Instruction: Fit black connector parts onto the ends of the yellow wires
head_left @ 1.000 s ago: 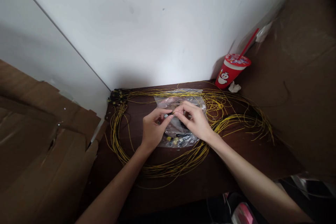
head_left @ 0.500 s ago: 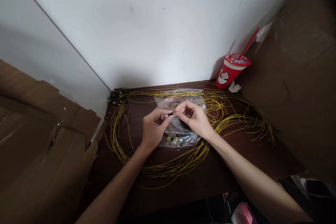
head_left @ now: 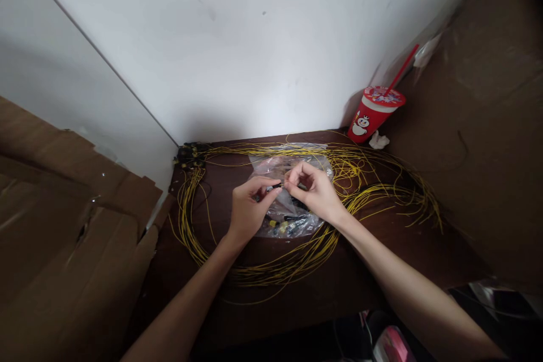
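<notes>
shifted slightly rightward, the right hand (head_left: 314, 195) curls (whether gripping anything, cannot tell) beside a small black piece (head_left: 277, 185) pinched by the left hand (head_left: 248, 207) above a clear plastic bag (head_left: 263, 168) amid yellow cables (head_left: 271, 275).

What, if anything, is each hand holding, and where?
The left hand pinches a black piece, seemingly by its left end. Whether the right hand holds anything is too small to tell.

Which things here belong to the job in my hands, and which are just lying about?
Likely part of the job:
small black piece, pinched in your left hand, with your right hand close by
yellow wires
plastic bag beneath your hands

Probably just lying about:
red cup
crumpled tissue
cardboard
</notes>
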Tool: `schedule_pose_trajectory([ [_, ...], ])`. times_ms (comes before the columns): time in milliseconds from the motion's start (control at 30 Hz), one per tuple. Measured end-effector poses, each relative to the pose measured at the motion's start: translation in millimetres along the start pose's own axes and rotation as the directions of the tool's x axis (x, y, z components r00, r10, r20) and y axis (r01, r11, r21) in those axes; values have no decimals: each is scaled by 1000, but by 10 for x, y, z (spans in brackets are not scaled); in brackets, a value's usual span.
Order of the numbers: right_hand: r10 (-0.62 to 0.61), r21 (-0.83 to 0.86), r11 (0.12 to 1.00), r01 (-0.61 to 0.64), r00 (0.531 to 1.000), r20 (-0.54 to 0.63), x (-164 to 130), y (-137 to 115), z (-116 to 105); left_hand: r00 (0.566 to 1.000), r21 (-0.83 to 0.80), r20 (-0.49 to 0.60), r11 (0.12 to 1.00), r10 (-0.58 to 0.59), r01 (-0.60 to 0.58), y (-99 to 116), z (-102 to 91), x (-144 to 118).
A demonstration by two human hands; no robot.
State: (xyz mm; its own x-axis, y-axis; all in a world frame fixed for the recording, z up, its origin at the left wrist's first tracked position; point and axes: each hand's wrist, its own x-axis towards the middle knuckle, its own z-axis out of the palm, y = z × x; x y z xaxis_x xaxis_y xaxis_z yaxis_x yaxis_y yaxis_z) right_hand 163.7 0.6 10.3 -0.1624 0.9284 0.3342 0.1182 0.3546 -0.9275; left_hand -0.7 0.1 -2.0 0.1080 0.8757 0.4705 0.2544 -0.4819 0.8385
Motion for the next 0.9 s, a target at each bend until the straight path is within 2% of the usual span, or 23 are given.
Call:
schedule_pose_trajectory([
  [333, -14, 4, 1000, 14, 999, 51, -21, -35, 13, 999, 41, 12, 999, -35, 34, 40, -7, 9],
  [500, -15, -32, 999, 16, 1000, 25, -16, -19, 14, 998, 18, -6, 997, -69, 69, 34, 3, 10],
  [900, -13, -67, 998, 13, 1000, 6, -15, 8, 7, 1000, 32, 1, 999, 24, -24, 17, 1, 0],
])
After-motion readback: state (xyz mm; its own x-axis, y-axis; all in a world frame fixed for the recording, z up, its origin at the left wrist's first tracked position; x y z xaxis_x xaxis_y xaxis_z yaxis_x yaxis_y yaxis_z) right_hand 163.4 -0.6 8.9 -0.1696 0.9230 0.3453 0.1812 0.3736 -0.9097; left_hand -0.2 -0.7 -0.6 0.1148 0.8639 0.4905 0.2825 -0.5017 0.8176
